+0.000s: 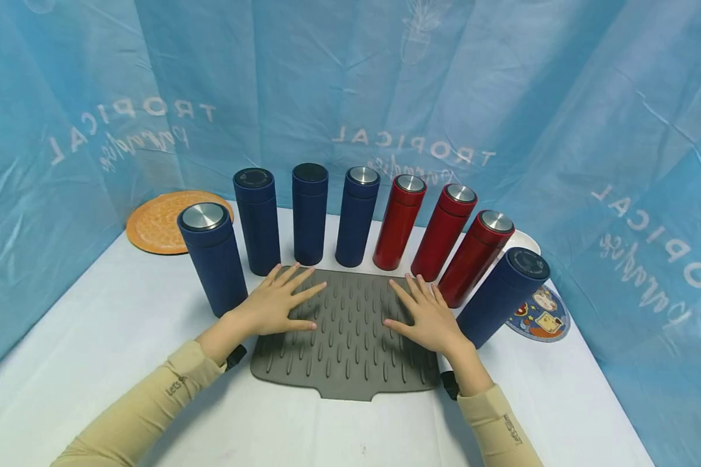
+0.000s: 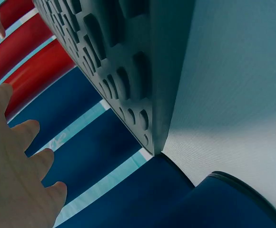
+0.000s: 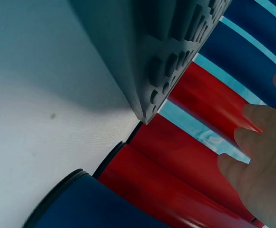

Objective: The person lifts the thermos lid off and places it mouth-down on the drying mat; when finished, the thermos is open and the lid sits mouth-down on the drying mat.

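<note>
A dark grey ridged mat (image 1: 347, 337) lies on the white table, its small tab toward me. My left hand (image 1: 274, 305) is over its left part with fingers spread. In the left wrist view a gap shows between that hand (image 2: 19, 161) and the mat (image 2: 114, 61). Over the right part is my right hand (image 1: 429, 318), fingers likewise apart; the right wrist view shows this hand (image 3: 264, 152) apart from the mat (image 3: 171, 57) too. Neither hand holds anything. Nearest the left hand stands a navy bottle (image 1: 215, 266) with a silver lid top.
Behind the mat, several navy bottles (image 1: 309, 220) and three red bottles (image 1: 398, 227) stand in an arc. Another navy bottle (image 1: 496, 301) is beside the right hand. An orange round mat (image 1: 158, 220), a patterned mat (image 1: 546, 318) and a white dish (image 1: 526, 240) lie farther out. Blue curtains (image 1: 327, 78) enclose the table.
</note>
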